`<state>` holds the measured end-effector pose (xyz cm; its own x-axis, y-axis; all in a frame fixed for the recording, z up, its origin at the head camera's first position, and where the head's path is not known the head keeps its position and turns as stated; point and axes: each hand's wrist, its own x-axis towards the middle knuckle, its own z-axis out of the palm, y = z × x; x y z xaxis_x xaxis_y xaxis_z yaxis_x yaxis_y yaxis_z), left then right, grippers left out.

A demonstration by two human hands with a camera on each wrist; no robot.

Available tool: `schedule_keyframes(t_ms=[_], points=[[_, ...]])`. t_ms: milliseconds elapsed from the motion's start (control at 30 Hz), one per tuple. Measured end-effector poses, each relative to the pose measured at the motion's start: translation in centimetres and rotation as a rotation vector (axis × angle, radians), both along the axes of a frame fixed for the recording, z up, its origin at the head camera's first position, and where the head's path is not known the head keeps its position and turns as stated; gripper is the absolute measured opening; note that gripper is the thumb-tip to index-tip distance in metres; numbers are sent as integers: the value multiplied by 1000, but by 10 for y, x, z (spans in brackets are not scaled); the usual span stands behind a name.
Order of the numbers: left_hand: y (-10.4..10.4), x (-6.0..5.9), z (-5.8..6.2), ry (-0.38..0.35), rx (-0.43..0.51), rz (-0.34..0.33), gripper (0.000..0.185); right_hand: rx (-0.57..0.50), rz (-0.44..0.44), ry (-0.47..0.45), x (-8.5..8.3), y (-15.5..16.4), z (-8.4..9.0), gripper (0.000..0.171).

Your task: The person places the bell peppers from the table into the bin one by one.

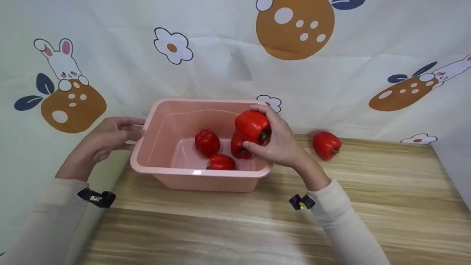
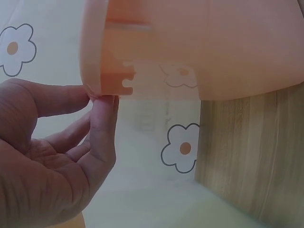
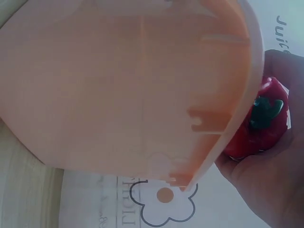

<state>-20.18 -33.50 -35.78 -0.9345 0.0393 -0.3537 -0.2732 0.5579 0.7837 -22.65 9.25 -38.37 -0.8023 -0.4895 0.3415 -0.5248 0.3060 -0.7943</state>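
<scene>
A pink plastic basin stands on the table. My left hand pinches its left rim between thumb and fingers, as the left wrist view shows at the rim's lip. With my right hand I hold a red bell pepper over the basin's right end, thumb on the near side and fingers behind. Its green stem faces the right wrist camera. Inside the basin lie a red pepper left of the middle, another by the front wall, and a third partly hidden below the held one.
One more red bell pepper lies on the wood-grain table, right of the basin near the back edge. A cloth backdrop printed with rabbits, flowers and fruit hangs close behind the basin and along the left side.
</scene>
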Motion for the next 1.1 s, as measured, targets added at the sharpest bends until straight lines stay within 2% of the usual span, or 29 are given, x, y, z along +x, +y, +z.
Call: schedule_keyframes(t_ms=[200, 367, 600, 767, 967, 1100], points=[[-2, 1, -1, 17, 51, 0, 61, 43, 7, 56, 0, -7, -4, 77], [0, 0, 0, 13, 20, 1, 64, 91, 14, 93, 0, -10, -4, 78], [1, 0, -2, 6, 29, 3, 62, 159, 19, 216, 0, -15, -5, 74], [1, 1, -2, 7, 27, 5, 62, 203, 18, 239, 1, -18, -6, 78], [0, 2, -2, 18, 18, 2, 61, 174, 36, 225, 4, -15, -3, 84], [0, 2, -2, 19, 35, -3, 61, 141, 27, 256, 4, -9, -2, 75]])
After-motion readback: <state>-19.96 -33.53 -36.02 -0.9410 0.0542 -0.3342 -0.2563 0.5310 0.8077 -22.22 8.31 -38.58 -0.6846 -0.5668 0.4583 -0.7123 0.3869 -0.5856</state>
